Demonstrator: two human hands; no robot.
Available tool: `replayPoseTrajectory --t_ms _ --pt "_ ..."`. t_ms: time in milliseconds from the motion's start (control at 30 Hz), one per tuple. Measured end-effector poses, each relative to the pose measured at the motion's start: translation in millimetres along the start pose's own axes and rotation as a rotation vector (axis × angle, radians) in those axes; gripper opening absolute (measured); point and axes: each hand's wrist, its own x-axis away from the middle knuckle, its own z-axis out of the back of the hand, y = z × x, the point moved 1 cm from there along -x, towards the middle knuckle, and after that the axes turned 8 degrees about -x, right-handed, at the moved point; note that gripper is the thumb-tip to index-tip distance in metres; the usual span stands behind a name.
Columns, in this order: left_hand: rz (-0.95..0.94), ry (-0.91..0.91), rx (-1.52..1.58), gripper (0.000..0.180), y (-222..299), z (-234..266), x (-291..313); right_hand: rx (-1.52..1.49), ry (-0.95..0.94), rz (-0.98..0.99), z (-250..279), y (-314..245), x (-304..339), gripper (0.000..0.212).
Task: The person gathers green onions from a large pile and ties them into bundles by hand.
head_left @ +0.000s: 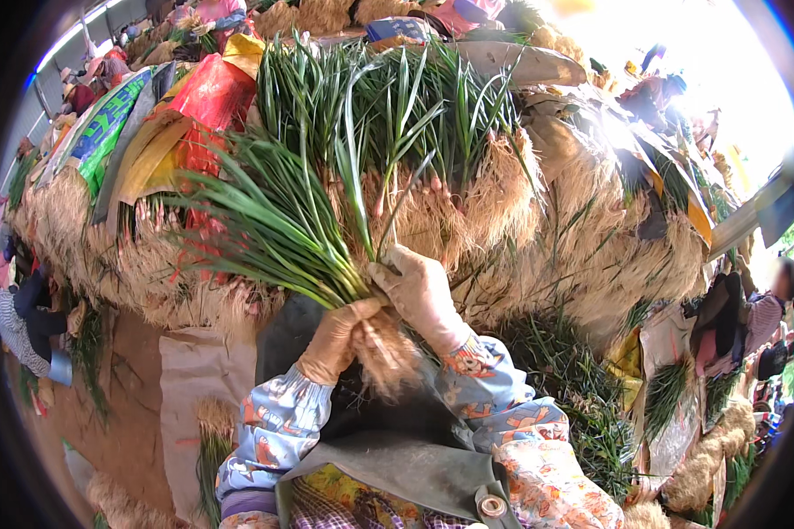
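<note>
My left hand [338, 339], in a tan glove, is closed around the lower stems of a bunch of green seedlings [282, 225]. The bunch leans up and to the left, and its pale fibrous roots [385, 353] hang below my fist. Right beside it, my gloved right hand [417, 294] has its fingers closed on the stem of a single seedling [355, 189] at the bunch's right edge. Just beyond both hands, a row of upright seedlings [397, 115] stands on the pile, reddish stem bases and tan roots facing me.
A heap of tan roots [582, 256] spans the scene ahead. Red plastic sheeting [212, 97] and a green bag [119, 123] cover its left part. Loose leaves [573, 397] lie at my right; a pale sack [203, 379] lies on the ground at left. Other people work at both sides.
</note>
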Motion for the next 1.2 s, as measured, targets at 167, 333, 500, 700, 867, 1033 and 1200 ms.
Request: replayPoseTrajectory --t_ms 167,333,500,700,867,1033,1200 --pt "-0.280 -0.285 0.346 0.017 6.1 -9.7 19.8 -0.044 -0.057 -0.564 6.0 73.4 11.1 0.011" --pt "-0.244 -0.187 0.324 0.068 6.2 17.8 23.9 0.381 -0.641 -0.043 31.0 35.5 10.4 0.021" --pt "-0.069 -0.268 0.396 0.062 -10.3 16.1 20.5 0.329 -0.047 -0.239 13.7 12.8 -93.0 0.036" --pt "-0.104 -0.257 0.482 0.052 -2.4 19.9 30.1 -0.637 -0.312 -0.626 1.2 -7.6 -52.6 0.034" --pt "-0.110 -0.220 0.445 0.049 -7.7 27.1 28.8 -1.223 -0.578 -0.725 -3.0 -30.8 -10.9 0.033" --pt "-0.055 -0.182 0.326 0.047 -19.3 33.9 24.2 -0.367 0.081 -0.002 -51.9 18.3 2.1 0.017" --pt "-0.289 -0.388 0.346 0.069 17.5 -4.8 54.7 -1.550 -0.623 -0.944 -18.6 115.2 49.6 0.028"
